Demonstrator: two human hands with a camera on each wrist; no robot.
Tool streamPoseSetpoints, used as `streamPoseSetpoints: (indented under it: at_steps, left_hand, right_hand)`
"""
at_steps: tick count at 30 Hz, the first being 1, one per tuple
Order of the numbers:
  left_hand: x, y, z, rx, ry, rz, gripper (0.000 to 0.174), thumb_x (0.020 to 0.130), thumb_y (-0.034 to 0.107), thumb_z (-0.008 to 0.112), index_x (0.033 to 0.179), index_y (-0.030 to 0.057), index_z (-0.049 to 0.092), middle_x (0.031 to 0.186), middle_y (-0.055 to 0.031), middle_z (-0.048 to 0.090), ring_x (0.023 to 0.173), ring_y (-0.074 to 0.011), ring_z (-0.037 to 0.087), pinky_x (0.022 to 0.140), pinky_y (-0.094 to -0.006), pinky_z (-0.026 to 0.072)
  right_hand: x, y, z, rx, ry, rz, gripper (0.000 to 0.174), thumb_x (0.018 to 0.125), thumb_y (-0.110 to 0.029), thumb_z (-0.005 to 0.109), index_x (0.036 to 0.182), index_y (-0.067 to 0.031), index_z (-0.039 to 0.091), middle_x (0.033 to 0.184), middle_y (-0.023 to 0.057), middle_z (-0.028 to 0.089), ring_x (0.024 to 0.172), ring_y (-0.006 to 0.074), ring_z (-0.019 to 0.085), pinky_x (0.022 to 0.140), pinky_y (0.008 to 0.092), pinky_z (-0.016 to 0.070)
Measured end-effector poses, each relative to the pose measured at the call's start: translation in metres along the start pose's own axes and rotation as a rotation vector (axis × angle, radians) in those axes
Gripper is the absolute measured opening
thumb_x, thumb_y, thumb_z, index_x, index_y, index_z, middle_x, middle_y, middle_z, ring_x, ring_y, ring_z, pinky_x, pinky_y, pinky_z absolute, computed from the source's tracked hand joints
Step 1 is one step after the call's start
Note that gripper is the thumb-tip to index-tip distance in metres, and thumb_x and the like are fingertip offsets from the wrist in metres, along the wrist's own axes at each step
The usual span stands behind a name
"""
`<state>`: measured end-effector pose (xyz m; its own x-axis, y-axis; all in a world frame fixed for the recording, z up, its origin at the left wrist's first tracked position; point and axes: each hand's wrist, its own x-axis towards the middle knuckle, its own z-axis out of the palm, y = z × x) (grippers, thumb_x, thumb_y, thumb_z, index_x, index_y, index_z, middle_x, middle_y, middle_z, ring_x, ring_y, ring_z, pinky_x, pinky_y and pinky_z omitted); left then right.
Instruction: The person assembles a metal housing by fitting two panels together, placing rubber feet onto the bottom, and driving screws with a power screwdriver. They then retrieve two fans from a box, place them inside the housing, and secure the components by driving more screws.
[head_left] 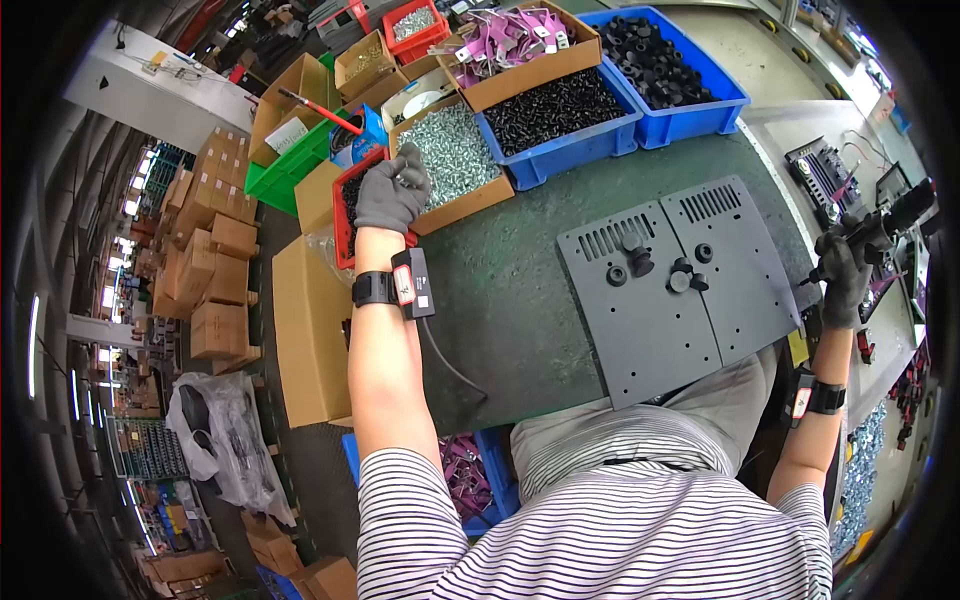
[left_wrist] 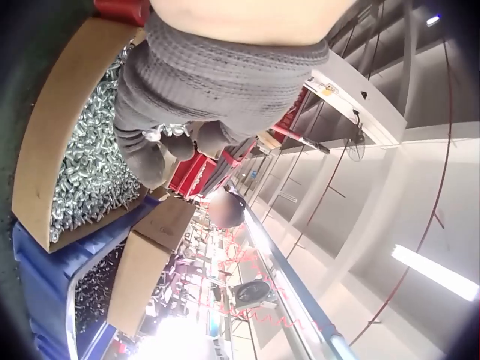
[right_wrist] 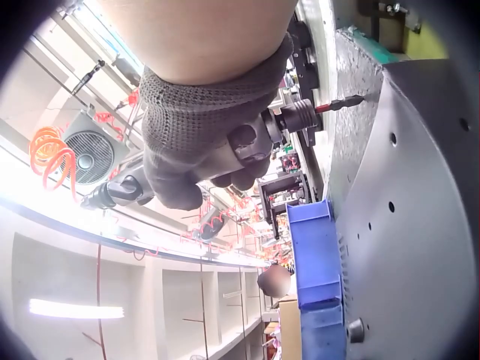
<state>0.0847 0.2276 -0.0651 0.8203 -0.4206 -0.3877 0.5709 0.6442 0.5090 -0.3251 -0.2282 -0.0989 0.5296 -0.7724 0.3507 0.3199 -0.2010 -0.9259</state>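
My left hand [head_left: 393, 190] [left_wrist: 214, 86], in a grey glove, is over the near left side of the cardboard box of silver screws [head_left: 447, 145] [left_wrist: 94, 169]. Its fingers curl round a few silver screws [left_wrist: 161, 133]. At the far right my gloved right hand [head_left: 845, 285] [right_wrist: 202, 131] grips a power driver [head_left: 887, 228] [right_wrist: 295, 117], its bit [right_wrist: 343, 103] beside the grey plates in the right wrist view. Two perforated grey plates [head_left: 645, 340] [right_wrist: 405, 247] lie side by side, with several black knobs [head_left: 635, 257] and rings [head_left: 616, 275] on them.
A red bin [head_left: 343, 240] stands left of the screw box. Blue bins of black parts [head_left: 575, 155] stand at the back, with a cardboard box of purple parts [head_left: 590, 58] above one. A green bin [head_left: 285, 180] and a cardboard box [head_left: 300, 340] are farther left.
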Motion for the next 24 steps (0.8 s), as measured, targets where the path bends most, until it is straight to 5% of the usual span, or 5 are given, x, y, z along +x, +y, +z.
streamPoseSetpoints:
  at_steps: [2,3,13,22,24]
  left_hand:
    - [0.016,0.011,-0.023,0.123,-0.244,-0.142,0.014,0.089,0.004,0.045,0.099,-0.0017,0.052,0.085,-0.0075,0.054,0.063,-0.0101,0.049,0.047,-0.0184,0.0396]
    - [0.009,0.002,-0.007,0.149,-0.041,-0.050,0.013,0.089,0.005,0.047,0.099,0.0005,0.053,0.082,-0.0033,0.053,0.054,-0.0045,0.040,0.041,-0.0157,0.0290]
    - [-0.006,0.001,0.002,0.103,0.013,-0.040,0.014,0.090,0.008,0.048,0.102,0.0057,0.055,0.088,-0.0024,0.058,0.059,-0.0037,0.048,0.041,-0.0140,0.0333]
    - [-0.009,0.001,-0.004,0.033,-0.272,-0.205,0.020,0.089,0.015,0.053,0.105,0.0032,0.057,0.086,-0.0028,0.058,0.062,-0.0053,0.052,0.044,-0.0144,0.0398]
    - [-0.042,-0.019,0.033,0.170,0.093,0.037,0.021,0.089,0.017,0.053,0.104,0.0044,0.059,0.075,0.0014,0.054,0.056,-0.0063,0.047,0.043,-0.0178,0.0386]
  right_hand:
    - [0.001,0.000,0.002,0.050,-0.014,-0.026,0.044,0.077,-0.008,0.058,0.119,-0.0021,0.046,0.085,0.0054,0.051,0.071,0.0145,0.050,0.066,0.0297,0.0431]
    - [0.001,0.001,0.002,0.057,-0.030,-0.037,0.043,0.077,-0.007,0.058,0.118,-0.0021,0.046,0.085,0.0053,0.051,0.071,0.0144,0.050,0.066,0.0298,0.0433]
    - [-0.003,0.006,-0.002,0.029,-0.078,-0.077,0.039,0.079,-0.001,0.055,0.117,-0.0011,0.045,0.086,0.0048,0.052,0.072,0.0140,0.052,0.066,0.0298,0.0448]
    - [-0.001,0.007,-0.004,-0.081,-0.104,-0.055,0.047,0.074,-0.010,0.060,0.118,-0.0025,0.046,0.086,0.0037,0.051,0.074,0.0134,0.049,0.069,0.0280,0.0426]
    - [-0.001,0.007,-0.002,-0.058,-0.120,-0.116,0.040,0.077,-0.003,0.058,0.115,-0.0008,0.049,0.086,0.0043,0.053,0.073,0.0125,0.053,0.064,0.0272,0.0440]
